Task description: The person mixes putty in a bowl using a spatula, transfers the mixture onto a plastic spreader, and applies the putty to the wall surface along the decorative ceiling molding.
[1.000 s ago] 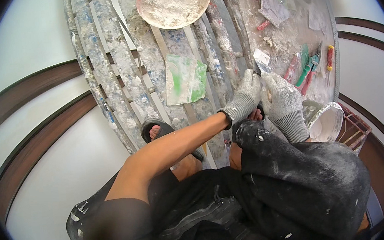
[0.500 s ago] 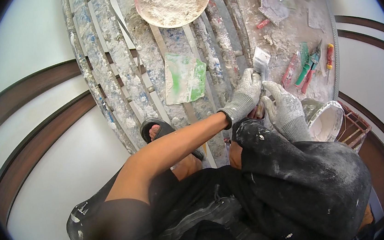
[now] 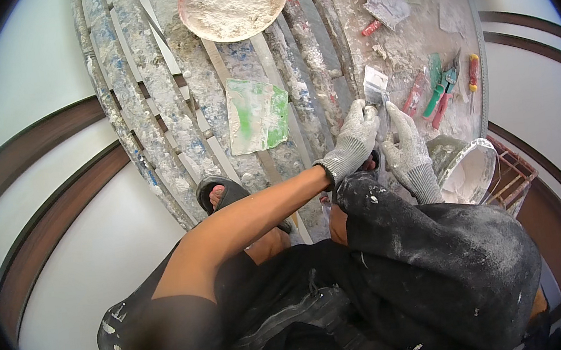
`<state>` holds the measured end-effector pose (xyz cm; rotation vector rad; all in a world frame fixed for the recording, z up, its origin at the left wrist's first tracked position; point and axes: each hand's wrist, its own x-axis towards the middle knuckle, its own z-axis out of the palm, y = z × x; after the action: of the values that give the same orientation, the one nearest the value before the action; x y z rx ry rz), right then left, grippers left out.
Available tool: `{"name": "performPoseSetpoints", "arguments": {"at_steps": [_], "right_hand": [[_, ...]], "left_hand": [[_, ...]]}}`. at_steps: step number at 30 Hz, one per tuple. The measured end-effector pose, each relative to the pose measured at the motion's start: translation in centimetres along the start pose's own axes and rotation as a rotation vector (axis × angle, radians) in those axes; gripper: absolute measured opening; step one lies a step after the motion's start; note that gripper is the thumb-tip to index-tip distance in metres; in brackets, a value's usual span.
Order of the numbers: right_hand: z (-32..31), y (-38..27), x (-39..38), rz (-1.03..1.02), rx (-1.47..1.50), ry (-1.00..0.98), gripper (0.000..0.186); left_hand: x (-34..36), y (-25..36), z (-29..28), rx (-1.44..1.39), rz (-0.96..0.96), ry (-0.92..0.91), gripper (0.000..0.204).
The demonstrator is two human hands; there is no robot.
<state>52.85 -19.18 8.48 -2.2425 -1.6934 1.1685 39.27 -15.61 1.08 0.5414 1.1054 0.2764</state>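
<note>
My gray-gloved left hand [image 3: 353, 142] is closed on a flat metal tool like a putty knife [image 3: 376, 86], near its white-smeared blade, which points up and away from me. My right hand [image 3: 408, 153], also gloved and dusted white, is beside the tool's lower part, thumb and index finger apart; whether they touch it is unclear. Right of the blade lie a red-handled tool [image 3: 413, 97], cutters [image 3: 440, 97] with green and red grips, and a red-and-yellow screwdriver [image 3: 473, 73]. A tilted bucket [image 3: 463, 174] of pale material is just right of my right hand.
A round basin of white powder [image 3: 234, 7] is at the far side of the plaster-covered slatted platform [image 3: 153, 113]. A green-and-white sheet [image 3: 258, 115] lies on the slats. More tools and scraps [image 3: 385, 4] lie at upper right; a rusty wire rack [image 3: 517, 172] stands behind the bucket.
My right hand's fingers have loosened and spread from around the tool, leaving more of it showing. The whole view has shifted slightly, with the platform appearing further left.
</note>
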Motion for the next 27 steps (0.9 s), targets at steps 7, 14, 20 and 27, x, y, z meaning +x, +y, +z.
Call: {"name": "performPoseSetpoints", "arguments": {"at_steps": [7, 14, 20, 27], "right_hand": [[-1.2, -3.4, 0.7, -0.032, -0.383, 0.009, 0.053], [-0.6, -3.7, 2.4, -0.016, -0.616, -0.01, 0.047], [0.5, -3.9, 2.8, -0.099, -0.676, 0.05, 0.047], [1.5, -3.2, 3.3, -0.147, -0.708, 0.092, 0.047]], "left_hand": [[2.2, -2.7, 0.9, 0.107, 0.229, 0.151, 0.034], [1.2, -1.1, 0.8, 0.199, 0.158, 0.096, 0.044], [2.6, -3.4, 0.7, 0.278, 0.296, 0.201, 0.063], [2.2, -2.7, 0.1, 0.348, 0.257, 0.111, 0.065]]}}
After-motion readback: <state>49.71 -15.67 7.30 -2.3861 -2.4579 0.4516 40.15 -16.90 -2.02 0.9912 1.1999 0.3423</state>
